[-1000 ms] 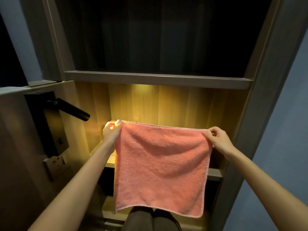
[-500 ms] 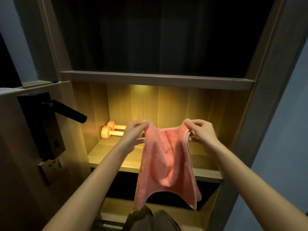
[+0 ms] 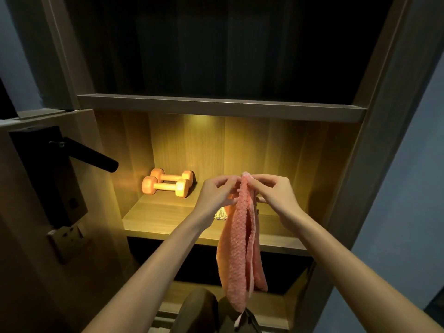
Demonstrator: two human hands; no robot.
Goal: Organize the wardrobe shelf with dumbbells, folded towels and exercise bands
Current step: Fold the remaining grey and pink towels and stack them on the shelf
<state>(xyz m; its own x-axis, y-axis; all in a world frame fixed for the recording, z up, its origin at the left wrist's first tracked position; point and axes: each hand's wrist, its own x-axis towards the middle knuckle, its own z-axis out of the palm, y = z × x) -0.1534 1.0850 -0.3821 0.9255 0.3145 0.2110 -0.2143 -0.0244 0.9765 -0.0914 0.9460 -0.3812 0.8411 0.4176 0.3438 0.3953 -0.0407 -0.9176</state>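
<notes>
Left hand [image 3: 216, 195] and right hand [image 3: 276, 193] are pinching the pink towel's [image 3: 240, 248] top corners together, so it's hanging doubled, long axis vertical, just in front of the lit shelf [image 3: 168, 217], with the dumbbells [image 3: 168, 186] sitting back-left, nearer the left hand.

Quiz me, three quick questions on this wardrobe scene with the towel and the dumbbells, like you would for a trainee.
1. True or false: the two orange dumbbells lie side by side at the left of the lit shelf.
2. The pink towel is: A) spread flat on the shelf; B) hanging folded from both hands; C) draped over the dumbbells.
3. Fill in: the left hand and right hand pinch the towel at its ___ edge.
Key: 1 true; 2 B; 3 top.
</notes>
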